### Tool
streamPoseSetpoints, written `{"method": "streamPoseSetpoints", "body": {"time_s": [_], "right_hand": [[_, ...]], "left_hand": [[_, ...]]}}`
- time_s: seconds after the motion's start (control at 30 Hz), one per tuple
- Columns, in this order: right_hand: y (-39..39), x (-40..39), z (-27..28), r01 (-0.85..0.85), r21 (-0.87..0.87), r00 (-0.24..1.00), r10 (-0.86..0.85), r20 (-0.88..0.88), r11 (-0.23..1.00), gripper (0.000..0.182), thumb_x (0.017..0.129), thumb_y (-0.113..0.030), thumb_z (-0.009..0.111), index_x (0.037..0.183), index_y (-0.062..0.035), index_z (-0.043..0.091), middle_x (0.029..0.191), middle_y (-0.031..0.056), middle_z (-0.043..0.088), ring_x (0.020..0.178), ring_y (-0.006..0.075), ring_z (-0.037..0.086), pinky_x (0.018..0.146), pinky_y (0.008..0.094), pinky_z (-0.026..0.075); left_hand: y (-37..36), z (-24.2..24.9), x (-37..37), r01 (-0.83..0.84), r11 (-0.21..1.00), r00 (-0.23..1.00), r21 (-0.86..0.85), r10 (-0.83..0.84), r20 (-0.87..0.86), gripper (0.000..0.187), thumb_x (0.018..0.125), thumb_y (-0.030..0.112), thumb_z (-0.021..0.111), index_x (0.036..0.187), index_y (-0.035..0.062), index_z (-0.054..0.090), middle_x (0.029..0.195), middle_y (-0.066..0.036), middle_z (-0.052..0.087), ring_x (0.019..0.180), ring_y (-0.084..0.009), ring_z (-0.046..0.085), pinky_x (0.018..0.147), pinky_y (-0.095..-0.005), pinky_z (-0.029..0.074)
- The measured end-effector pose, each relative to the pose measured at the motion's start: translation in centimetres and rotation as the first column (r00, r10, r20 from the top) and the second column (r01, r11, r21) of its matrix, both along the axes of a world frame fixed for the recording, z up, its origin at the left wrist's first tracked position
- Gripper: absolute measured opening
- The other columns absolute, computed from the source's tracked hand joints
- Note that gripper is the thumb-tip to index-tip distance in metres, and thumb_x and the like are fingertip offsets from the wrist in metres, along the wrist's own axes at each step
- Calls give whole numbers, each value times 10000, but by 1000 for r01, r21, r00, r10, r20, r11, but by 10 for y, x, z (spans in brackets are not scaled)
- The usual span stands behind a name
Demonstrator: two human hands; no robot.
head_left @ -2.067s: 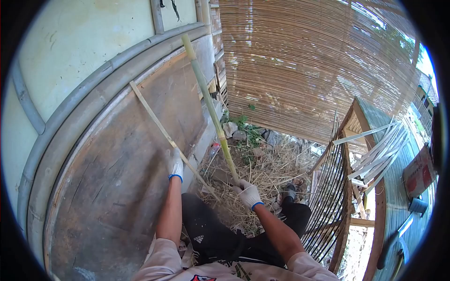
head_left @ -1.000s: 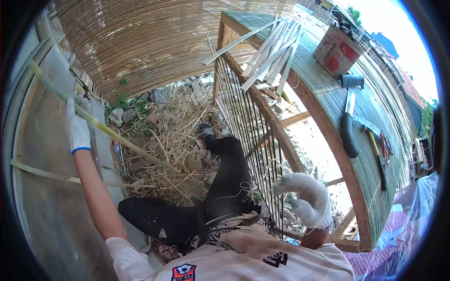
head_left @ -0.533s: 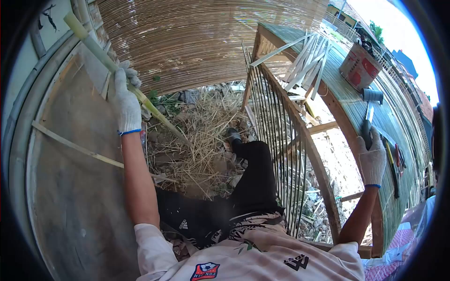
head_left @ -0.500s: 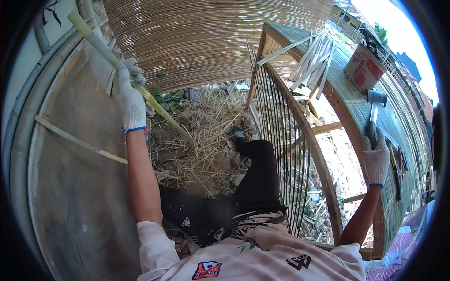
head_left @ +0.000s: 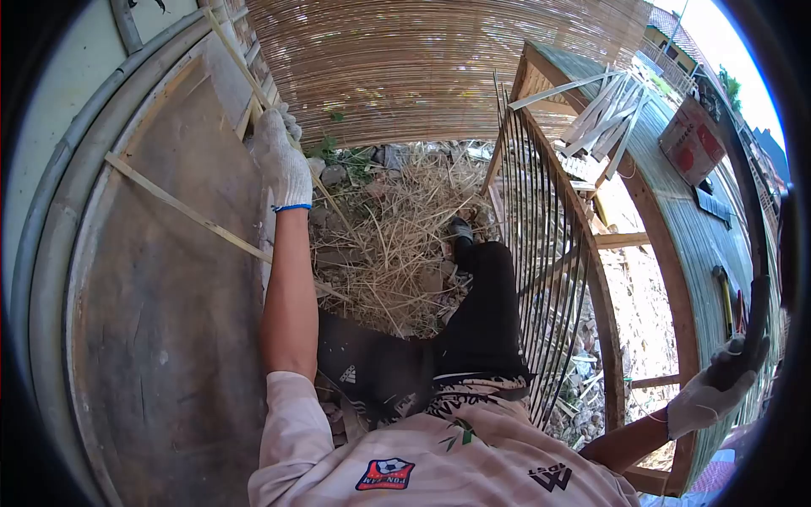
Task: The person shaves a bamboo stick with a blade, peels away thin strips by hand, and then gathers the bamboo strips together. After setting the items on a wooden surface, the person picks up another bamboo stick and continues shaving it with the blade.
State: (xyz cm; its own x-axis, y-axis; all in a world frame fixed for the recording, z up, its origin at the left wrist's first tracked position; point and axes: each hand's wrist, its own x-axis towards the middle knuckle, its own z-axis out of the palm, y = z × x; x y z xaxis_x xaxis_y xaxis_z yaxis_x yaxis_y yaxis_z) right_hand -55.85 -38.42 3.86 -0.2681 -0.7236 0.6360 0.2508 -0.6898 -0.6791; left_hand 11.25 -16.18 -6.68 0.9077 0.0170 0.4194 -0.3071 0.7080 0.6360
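Note:
My left hand [head_left: 285,165], in a white glove with a blue cuff, is wrapped round a thin bamboo strip [head_left: 238,57]. The strip slants from the top left down past the hand toward the straw. At the far right, my gloved right hand [head_left: 716,395] is closed on the dark handle of a long knife [head_left: 759,228]. Its dark, curved blade points up along the right edge of the view. A dark sheath [head_left: 714,206] lies on the slatted bench top, beside a red and white container [head_left: 691,142].
A large framed panel [head_left: 177,253] stands at the left. Straw [head_left: 393,237] covers the ground near my foot. Pale bamboo strips [head_left: 604,114] lie on the bench [head_left: 676,228], with a yellow-handled tool [head_left: 726,300] further down. A woven bamboo screen [head_left: 422,76] hangs behind.
My right hand has lifted the knife off the bench and moved it right and toward my body, leaving the sheath behind. The view has turned left. My left hand still grips the strip.

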Motion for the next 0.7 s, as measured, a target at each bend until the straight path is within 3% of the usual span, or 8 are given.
{"method": "streamPoseSetpoints", "body": {"time_s": [0.13, 0.17, 0.2, 0.23, 0.33, 0.43, 0.57, 0.7], "right_hand": [[3, 55, -3, -442, -148, 887, 456, 72, 884, 651, 1057, -360, 532, 1550, 46, 406, 1308, 177, 591, 1186, 262, 572, 1047, 397, 446], [-15, 55, -26, -665, -136, 720, 679, 144, 734, 627, 1057, -325, 517, 1523, 79, 401, 1308, 196, 582, 1181, 312, 587, 1067, 459, 448], [-48, 51, -50, -396, 171, 914, 406, -25, 902, 690, 1010, -356, 586, 1492, 101, 398, 1259, 187, 588, 1138, 315, 607, 1031, 480, 469], [11, 125, -16, -676, 42, 685, 648, -332, 736, 782, 938, -376, 683, 1479, 109, 395, 1115, 159, 597, 997, 266, 624, 958, 436, 508], [36, 216, -48, -724, 259, 591, 769, -243, 639, 794, 908, -384, 741, 1468, 81, 425, 863, 22, 565, 775, 130, 554, 801, 341, 513], [42, 276, -70, -663, 602, 398, 890, -221, 446, 475, 913, -191, 713, 1318, 20, 580, 912, 17, 654, 758, 86, 608, 705, 246, 496], [45, 327, -130, -686, 647, 222, 942, -250, 333, 434, 938, -249, 738, 1273, -11, 602, 967, 8, 637, 816, 103, 588, 753, 292, 502], [55, 356, -167, -670, 682, 19, 925, -379, 293, 395, 894, -185, 737, 1231, -31, 603, 942, 98, 677, 842, 167, 650, 791, 349, 535]], "left_hand": [[7, 6, -13, -128, 988, 992, 82, 129, -8, 259, 1075, 259, 605, 1145, 14, 648, 882, 0, 579, 761, -86, 524, 684, -266, 465], [10, 2, -14, -138, 970, 990, 200, 139, 12, 242, 1076, 251, 602, 1125, 16, 630, 882, -3, 578, 760, -88, 527, 682, -269, 467], [14, 0, -14, -148, 936, 989, 320, 146, 33, 228, 1077, 243, 599, 1105, 18, 613, 881, -6, 578, 758, -89, 529, 680, -273, 468], [17, 2, -20, -161, 931, 987, 327, 157, 38, 228, 1077, 243, 599, 1105, 18, 613, 881, -6, 578, 758, -89, 529, 680, -273, 468], [22, 5, -42, -231, 831, 973, 506, 196, 123, 190, 1085, 164, 564, 1185, 1, 577, 946, -38, 620, 842, -117, 589, 740, -284, 501], [22, 1, -40, -250, 850, 968, 463, 226, 107, 240, 1077, 275, 617, 1128, 41, 613, 922, 14, 619, 814, -75, 558, 700, -264, 473], [33, 14, -38, -388, 667, 922, 636, 278, 271, 381, 1082, 259, 604, 1334, -28, 597, 1056, -42, 666, 974, -127, 625, 875, -295, 540], [34, 54, -47, -435, 761, 897, 482, 320, 305, 486, 1119, 311, 525, 1445, -50, 512, 1209, -109, 648, 1108, -189, 638, 1053, -373, 526]]}}
